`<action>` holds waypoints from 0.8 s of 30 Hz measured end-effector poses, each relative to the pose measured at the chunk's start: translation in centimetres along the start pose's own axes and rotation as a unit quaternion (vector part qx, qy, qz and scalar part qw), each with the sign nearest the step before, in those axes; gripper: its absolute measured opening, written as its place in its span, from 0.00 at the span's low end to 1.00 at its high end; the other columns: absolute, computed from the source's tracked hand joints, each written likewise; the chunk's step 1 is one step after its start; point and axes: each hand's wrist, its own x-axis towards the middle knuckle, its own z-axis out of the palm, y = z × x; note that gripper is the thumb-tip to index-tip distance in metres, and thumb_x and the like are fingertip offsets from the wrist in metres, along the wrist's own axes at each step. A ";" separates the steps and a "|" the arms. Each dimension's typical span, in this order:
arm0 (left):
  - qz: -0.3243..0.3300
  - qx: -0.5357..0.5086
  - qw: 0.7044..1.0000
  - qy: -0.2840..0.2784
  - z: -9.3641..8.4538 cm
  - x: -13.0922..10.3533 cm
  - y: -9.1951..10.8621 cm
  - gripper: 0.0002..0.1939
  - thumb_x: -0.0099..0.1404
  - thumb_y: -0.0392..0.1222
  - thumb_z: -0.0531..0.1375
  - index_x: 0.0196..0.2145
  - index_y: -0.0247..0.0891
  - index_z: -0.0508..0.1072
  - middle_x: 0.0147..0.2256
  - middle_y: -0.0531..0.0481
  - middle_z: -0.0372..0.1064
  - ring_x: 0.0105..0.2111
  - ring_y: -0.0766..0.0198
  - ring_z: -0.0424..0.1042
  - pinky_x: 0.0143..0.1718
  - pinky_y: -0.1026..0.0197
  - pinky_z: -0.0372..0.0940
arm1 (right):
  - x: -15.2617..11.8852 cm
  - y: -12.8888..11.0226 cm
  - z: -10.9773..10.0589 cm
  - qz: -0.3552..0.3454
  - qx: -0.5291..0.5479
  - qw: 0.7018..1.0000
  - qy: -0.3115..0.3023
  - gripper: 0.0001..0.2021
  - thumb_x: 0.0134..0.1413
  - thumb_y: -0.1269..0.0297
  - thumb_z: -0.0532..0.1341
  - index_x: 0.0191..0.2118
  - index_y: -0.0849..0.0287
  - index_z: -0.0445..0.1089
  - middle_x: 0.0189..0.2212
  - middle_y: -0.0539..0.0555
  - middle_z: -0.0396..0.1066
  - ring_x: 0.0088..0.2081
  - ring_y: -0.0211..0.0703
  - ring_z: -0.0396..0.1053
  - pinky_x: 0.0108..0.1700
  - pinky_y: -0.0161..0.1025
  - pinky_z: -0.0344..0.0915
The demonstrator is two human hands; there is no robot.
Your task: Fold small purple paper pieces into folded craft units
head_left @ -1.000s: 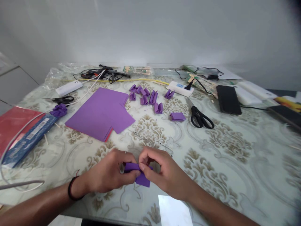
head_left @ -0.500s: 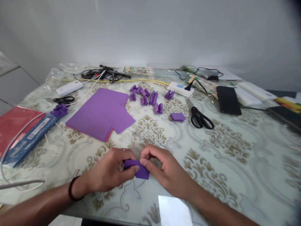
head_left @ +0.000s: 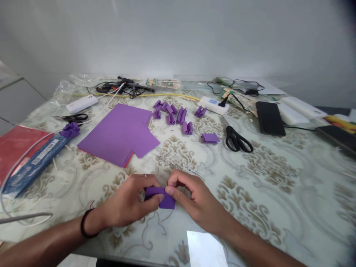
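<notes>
A small piece of purple paper (head_left: 168, 202) with a folded upper edge is held between both hands near the front of the table. My left hand (head_left: 136, 200) pinches its left part, thumb on the near face and fingers behind. At the upper right edge, my right hand (head_left: 191, 198) grips the paper between thumb and index finger. Farther back lie several folded purple paper pieces (head_left: 181, 115) and one flat folded purple piece (head_left: 210, 138). Large purple sheets (head_left: 116, 133) are spread to the left, with red paper showing under them.
Black-handled scissors (head_left: 238, 140) lie right of centre, and another pair (head_left: 74, 118) at left. A power strip (head_left: 213, 105), a phone (head_left: 270, 118) and a glue gun (head_left: 125, 87) with cables are at the back. A crumpled purple paper flower (head_left: 70, 130) rests by a blue-and-red packet (head_left: 36, 167).
The purple paper has shifted very slightly up and left in the fingers. Both hands keep nearly the same pinch, and the rest of the table looks unchanged.
</notes>
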 end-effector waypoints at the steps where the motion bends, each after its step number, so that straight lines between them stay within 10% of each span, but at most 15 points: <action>1: 0.004 -0.001 1.000 0.004 0.0 0.0 0.0 0.08 0.67 0.35 0.62 0.29 0.37 0.71 0.26 0.58 0.65 0.28 0.68 0.61 0.31 0.65 0.57 | 0.0 0.0 0.0 0.009 0.007 1.000 -0.002 0.11 0.70 0.60 0.61 0.33 0.55 0.66 0.30 0.48 0.65 0.33 0.41 0.64 0.32 0.37 0.57; 24: 0.015 -0.014 1.000 0.013 -0.1 -0.1 -0.2 0.12 0.72 0.39 0.61 0.29 0.37 0.70 0.27 0.57 0.64 0.28 0.68 0.61 0.31 0.65 0.57 | 0.0 -0.5 -0.5 -0.051 0.008 0.999 -0.009 0.10 0.70 0.63 0.58 0.34 0.56 0.66 0.30 0.48 0.64 0.33 0.41 0.63 0.35 0.40 0.57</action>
